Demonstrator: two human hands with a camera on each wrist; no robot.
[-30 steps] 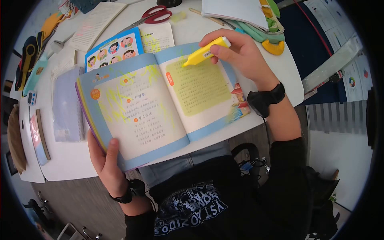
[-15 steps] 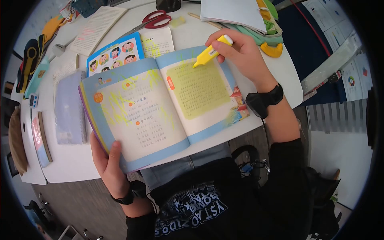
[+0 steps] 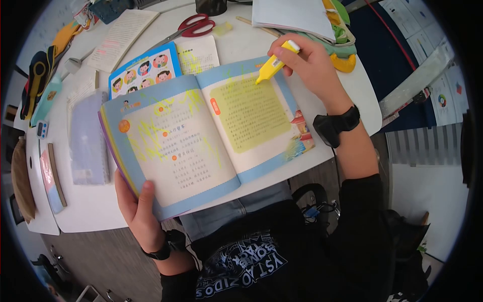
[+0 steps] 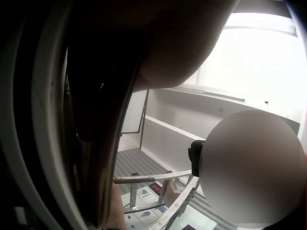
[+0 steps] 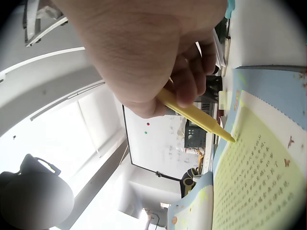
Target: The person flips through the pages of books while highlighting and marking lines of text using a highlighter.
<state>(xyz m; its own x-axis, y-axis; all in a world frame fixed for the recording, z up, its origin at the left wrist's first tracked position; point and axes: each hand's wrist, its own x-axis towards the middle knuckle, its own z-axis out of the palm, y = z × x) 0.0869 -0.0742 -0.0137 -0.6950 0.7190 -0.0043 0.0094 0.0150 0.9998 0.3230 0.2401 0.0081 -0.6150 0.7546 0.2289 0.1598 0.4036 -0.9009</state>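
Note:
An open book [image 3: 201,176] with blue-bordered pages lies tilted over the table's near edge, yellow marks streaking its left page and the top of its right page. My left hand [image 3: 141,211] grips its lower left corner, thumb on the page and the other fingers largely hidden beneath. Between thumb and fingers, my right hand [image 3: 309,65] pinches a yellow highlighter [image 3: 271,66], its tip at the upper lines of the right page's yellow-green text block [image 3: 251,116]. In the right wrist view the highlighter [image 5: 194,115] slants down, its tip right at the printed lines.
Behind the book lie a blue picture book [image 3: 143,70], red-handled scissors [image 3: 196,26] and a printed booklet [image 3: 123,38]. A pale purple notebook [image 3: 89,138] is to the left. At the back right, white paper [image 3: 294,20] rests on a green pouch [image 3: 342,49].
My right hand has moved the highlighter rightward along the top lines of the right page, and the highlighter stands steeper. The left hand keeps its grip while the book shifts slightly down in view.

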